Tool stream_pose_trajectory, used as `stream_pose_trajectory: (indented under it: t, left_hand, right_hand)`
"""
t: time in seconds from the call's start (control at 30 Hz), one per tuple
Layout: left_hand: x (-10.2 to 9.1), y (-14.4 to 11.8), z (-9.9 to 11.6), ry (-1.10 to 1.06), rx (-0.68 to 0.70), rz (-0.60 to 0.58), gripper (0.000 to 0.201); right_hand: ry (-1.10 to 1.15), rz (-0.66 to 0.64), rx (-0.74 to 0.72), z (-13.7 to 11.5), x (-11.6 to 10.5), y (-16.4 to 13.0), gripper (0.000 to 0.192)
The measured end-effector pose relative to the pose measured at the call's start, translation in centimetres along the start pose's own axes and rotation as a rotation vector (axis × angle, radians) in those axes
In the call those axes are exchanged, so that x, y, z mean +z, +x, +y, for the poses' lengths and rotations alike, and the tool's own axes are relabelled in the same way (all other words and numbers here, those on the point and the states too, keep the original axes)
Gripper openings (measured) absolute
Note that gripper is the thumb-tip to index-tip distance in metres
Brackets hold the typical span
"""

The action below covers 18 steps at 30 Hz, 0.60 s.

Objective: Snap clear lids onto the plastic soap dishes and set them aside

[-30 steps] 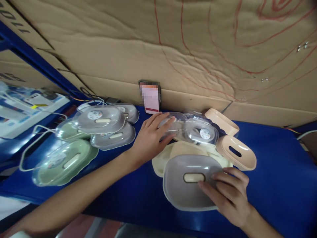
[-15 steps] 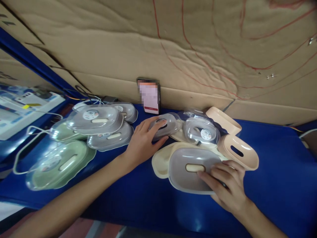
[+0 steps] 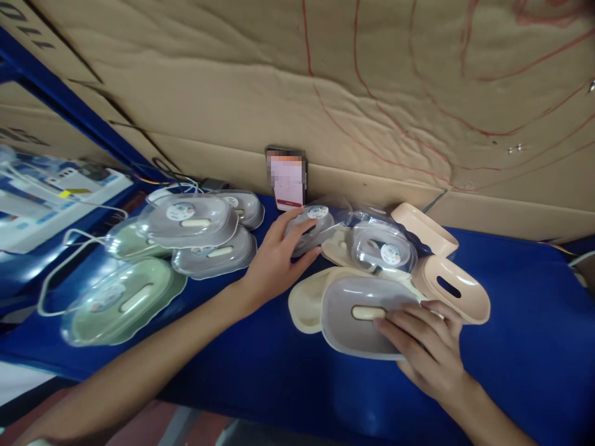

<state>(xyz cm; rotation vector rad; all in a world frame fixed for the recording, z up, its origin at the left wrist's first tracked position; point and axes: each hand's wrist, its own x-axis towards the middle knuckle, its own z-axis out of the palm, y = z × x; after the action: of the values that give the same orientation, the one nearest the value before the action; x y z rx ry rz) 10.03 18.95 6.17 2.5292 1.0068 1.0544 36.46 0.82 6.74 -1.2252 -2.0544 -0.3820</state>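
My left hand (image 3: 281,251) grips a clear plastic lid (image 3: 328,212) with a round white sticker, thumb and fingers at its near left side. The lid is tilted over the other pieces. My right hand (image 3: 430,337) is closed on the right side of a grey oval soap dish (image 3: 346,334), its fingertips by the cream piece (image 3: 368,313) in the slot. Part of that dish is hidden under my fingers. Beneath and behind it lie cream oval trays (image 3: 304,303). Another clear lid (image 3: 389,254) with a sticker rests just beyond the grey dish.
Several lidded dishes stand at the left, grey ones (image 3: 198,232) stacked and green ones (image 3: 123,310) beside them. Peach dishes (image 3: 469,291) lie at the right. A phone (image 3: 289,183) leans on the cardboard wall (image 3: 209,93). White cables (image 3: 49,291) and a power strip (image 3: 88,210) are far left.
The clear lid under my left hand has tilted up at its far side, and its sticker now shows. My right hand stays on the grey soap dish. The whole view has shifted slightly.
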Motion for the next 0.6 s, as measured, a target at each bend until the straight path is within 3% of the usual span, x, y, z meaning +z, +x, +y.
stream_pose_trajectory:
  t: [0.13,0.2,0.27,0.33,0.43,0.6]
  left_hand:
    - [-2.4,-3.0,2.6,-0.072,0.218,-0.005,0.042]
    - [-2.9,-4.3,4.5,-0.098,0.395,-0.108,0.057]
    - [-2.6,-5.2,6.4,-0.072,0.459,-0.208,0.064]
    - [-1.8,-5.6,7.6,-0.084,0.427,-0.247,0.051]
    - [-0.9,-5.7,8.2,-0.264,0.324,-0.224,0.033]
    - [-1.1,-5.7,7.9,-0.517,0.209,-0.264,0.033]
  right_hand:
    - [0.015,-0.019,0.023,-0.1,0.1,-0.3,0.036]
    - [0.016,-0.039,0.026,-0.2,0.2,-0.5,0.033]
    - [0.009,-0.048,0.000,-0.4,0.3,-0.7,0.026]
    - [0.004,-0.033,-0.024,-0.7,0.4,-0.8,0.022]
    - [0.029,0.027,-0.020,-1.0,0.4,-0.8,0.035]
    - [0.097,0.072,-0.068,-1.6,0.5,-1.4,0.052]
